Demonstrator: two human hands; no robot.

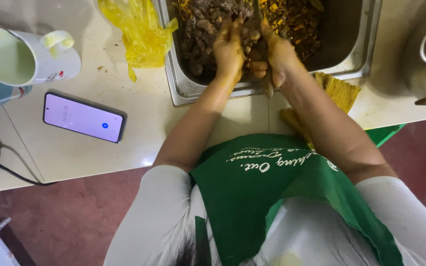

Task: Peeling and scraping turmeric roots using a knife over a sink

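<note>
I see both hands together over the steel tray (358, 54): left hand (229, 49) gripping brown roots (203, 24), right hand (277, 54) clasping a knife (268, 83); phone (85, 117) on counter (124, 143).

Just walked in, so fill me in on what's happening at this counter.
A person in a green apron stands at a pale counter. Both hands, stained yellow, are over a steel tray of brown and orange root pieces. The left hand and right hand close together on a few pieces. A yellow bag, a phone and a white mug lie to the left.
</note>
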